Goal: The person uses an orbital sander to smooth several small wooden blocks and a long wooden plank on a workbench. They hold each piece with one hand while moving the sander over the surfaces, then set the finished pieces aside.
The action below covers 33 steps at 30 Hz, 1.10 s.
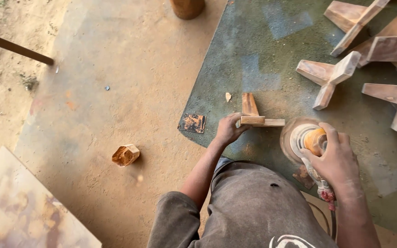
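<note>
Meanwhile left hand [228, 130] grips wooden T-piece [256, 115]; right hand [336, 158] clasps sander [309, 142].

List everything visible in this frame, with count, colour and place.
T-shaped wooden piece: one, light brown, on the mat, held by the left hand.
Disc sander with orange body: one, orange and white, on the mat under the right hand.
Dusty grey-green mat: one, right half of the floor.
Pile of T-shaped wooden pieces: several, pinkish brown, upper right on the mat.
Worn sandpaper square: one, brown-black, at the mat's left edge.
Small faceted wooden block: one, orange-brown, on the sandy floor.
Flat board: one, pale, lower left.
Dark rod: one, upper left.
Left hand: gripping the wooden piece.
Right hand: gripping the sander.
</note>
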Tool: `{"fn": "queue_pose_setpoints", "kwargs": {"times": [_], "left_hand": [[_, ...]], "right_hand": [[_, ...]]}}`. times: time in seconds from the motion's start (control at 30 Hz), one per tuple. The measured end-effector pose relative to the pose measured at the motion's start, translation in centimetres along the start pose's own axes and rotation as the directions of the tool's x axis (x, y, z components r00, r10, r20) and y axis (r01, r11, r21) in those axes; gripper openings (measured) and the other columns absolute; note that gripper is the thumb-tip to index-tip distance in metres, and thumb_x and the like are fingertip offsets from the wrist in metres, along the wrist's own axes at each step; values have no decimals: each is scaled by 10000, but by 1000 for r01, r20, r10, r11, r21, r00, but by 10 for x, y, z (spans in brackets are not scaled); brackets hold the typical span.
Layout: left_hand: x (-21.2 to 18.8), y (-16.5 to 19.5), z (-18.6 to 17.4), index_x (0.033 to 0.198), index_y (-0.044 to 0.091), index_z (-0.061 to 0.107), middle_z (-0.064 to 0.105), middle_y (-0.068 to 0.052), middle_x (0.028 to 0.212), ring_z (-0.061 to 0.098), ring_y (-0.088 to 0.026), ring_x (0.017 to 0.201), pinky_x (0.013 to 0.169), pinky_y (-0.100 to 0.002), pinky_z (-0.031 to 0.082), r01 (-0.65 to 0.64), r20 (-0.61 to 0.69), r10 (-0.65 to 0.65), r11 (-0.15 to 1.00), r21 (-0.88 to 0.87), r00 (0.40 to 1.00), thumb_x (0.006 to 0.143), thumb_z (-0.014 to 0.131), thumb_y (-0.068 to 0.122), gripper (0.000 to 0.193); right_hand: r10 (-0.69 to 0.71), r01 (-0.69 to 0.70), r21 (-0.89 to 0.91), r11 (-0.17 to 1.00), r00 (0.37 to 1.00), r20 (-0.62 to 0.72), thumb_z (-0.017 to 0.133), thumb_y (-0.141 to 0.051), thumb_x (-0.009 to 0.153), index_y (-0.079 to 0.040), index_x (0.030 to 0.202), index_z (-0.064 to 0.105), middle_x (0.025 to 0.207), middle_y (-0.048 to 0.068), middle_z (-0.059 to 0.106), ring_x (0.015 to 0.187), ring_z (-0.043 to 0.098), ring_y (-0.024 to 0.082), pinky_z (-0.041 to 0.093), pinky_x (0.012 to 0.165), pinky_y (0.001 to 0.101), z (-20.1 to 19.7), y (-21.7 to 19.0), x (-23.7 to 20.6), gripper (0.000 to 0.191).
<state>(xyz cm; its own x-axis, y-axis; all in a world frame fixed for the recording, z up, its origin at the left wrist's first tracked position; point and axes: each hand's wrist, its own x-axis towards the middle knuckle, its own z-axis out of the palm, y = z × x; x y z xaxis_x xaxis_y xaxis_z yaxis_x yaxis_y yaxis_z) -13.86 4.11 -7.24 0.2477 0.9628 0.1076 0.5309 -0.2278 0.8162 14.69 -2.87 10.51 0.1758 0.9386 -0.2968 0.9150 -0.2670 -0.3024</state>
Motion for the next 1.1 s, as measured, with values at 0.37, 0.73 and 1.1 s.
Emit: {"fn": "queue_pose_setpoints", "kwargs": {"times": [0.37, 0.73, 1.1], "left_hand": [[1, -15, 10, 1183, 160, 712, 744, -79, 1157, 719, -248, 1060, 951, -386, 578, 2, -14, -2, 1000, 23, 1000, 827, 814, 296, 394], [3, -28, 14, 1207, 166, 712, 743, -98, 1145, 706, -319, 1075, 932, -427, 569, -33, 14, 35, 988, -150, 999, 837, 780, 265, 389], [12, -36, 13, 1174, 168, 680, 757, -66, 1103, 726, -260, 1044, 915, -416, 598, -70, 123, 90, 985, -158, 988, 949, 700, 301, 263]], "right_hand": [[-330, 381, -271, 884, 919, 213, 773, -376, 859, -271, 1580, 307, 1270, 252, 410, 895, 719, 407, 660, 773, 452, 22, -144, 31, 865], [-167, 203, -245, 948, 973, 160, 792, -397, 842, -186, 1500, 383, 1284, 246, 406, 1060, 650, 493, 604, 872, 551, 18, -124, 27, 802], [50, 30, -293, 956, 964, 263, 777, -422, 874, -200, 1551, 329, 1329, 249, 393, 1016, 681, 417, 660, 789, 461, 34, -154, 32, 842]]}}
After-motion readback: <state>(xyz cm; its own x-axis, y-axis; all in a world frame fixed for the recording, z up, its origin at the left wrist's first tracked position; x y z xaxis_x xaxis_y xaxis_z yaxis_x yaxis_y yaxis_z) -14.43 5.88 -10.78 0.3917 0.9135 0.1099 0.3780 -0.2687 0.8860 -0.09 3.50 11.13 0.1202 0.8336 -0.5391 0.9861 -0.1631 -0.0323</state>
